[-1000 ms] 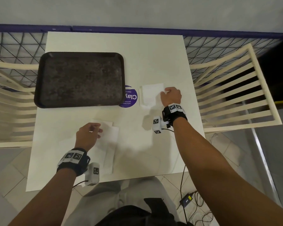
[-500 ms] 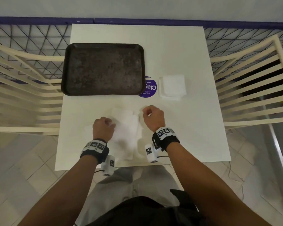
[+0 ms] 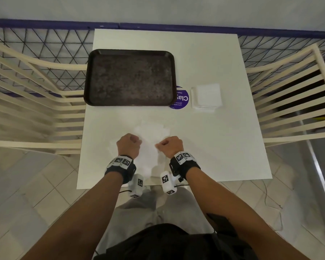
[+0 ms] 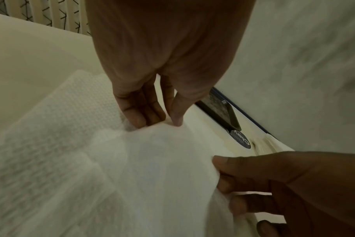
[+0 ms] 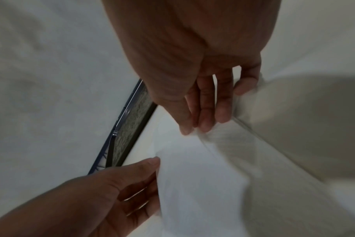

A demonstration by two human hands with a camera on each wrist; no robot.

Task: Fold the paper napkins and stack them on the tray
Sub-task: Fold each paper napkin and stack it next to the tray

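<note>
Napkin (image 3: 150, 136) lifted near the table's (image 3: 223, 147) front edge — left hand (image 3: 129, 145) and right hand (image 3: 170, 146) each pinch a side edge, knuckles up, wrists level.

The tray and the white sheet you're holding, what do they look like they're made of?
The tray looks like dark moulded plastic with a mottled, worn matt bed and a raised, rounded rim; metal cannot be ruled out. The napkin, pinched by the left hand and the right hand, looks like thin white paper: a fine embossed grid shows, and it creases softly.
</note>
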